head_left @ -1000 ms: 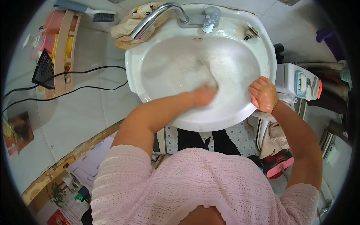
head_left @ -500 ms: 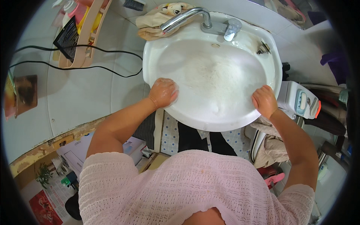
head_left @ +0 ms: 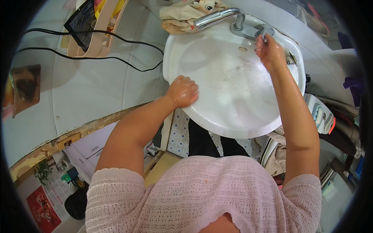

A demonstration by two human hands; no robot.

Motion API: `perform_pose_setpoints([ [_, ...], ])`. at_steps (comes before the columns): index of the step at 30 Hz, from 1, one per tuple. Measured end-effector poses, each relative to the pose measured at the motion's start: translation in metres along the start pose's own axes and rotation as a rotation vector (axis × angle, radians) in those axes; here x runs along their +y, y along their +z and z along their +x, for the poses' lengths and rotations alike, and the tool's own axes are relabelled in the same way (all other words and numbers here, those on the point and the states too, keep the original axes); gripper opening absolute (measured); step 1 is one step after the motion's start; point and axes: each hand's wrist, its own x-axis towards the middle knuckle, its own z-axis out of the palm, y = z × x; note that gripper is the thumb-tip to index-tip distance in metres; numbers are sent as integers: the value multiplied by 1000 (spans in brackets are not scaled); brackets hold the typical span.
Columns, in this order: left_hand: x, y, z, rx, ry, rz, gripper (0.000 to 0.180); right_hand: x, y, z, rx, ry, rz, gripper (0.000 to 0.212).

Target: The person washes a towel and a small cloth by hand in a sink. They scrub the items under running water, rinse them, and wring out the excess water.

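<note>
Remotely I watch the white sink point(head_left: 233, 133) — left hand point(head_left: 183, 92) at its near left, fingers curled, right hand point(head_left: 271, 53) by its tap handle point(head_left: 265, 29), fingers bent — either grip I can't tell.

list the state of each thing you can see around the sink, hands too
left hand: fingers curled, at the sink's left front rim
right hand: fingers bent, at the faucet handle
faucet handle: partly hidden, on or off unclear
spout: turned left, no stream visible
sink: wet, greyish patches inside
cloth: bunched up
black cord: plugged or not, cannot tell
</note>
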Motion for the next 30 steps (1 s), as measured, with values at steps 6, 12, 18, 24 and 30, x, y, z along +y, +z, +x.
perform_pose_setpoints([
  [6, -5, 7, -2, 77, 57, -47, 12, 31, -6, -21, -112, -248, -260, 27],
  [12, -7, 3, 3, 63, 71, -14, 12, 107, 52, -7, -146, 55, -358, 30],
  [18, -4, 0, 1, -5, 23, -7, 18, 127, 127, 9, -212, 175, -204, 28],
  [24, -6, 3, 0, 44, 26, -26, 17, 131, 145, 31, -162, 364, 61, 26],
  [30, -7, 4, 1, 53, 37, -28, 17, 121, 130, 27, -448, 386, 198, 20],
])
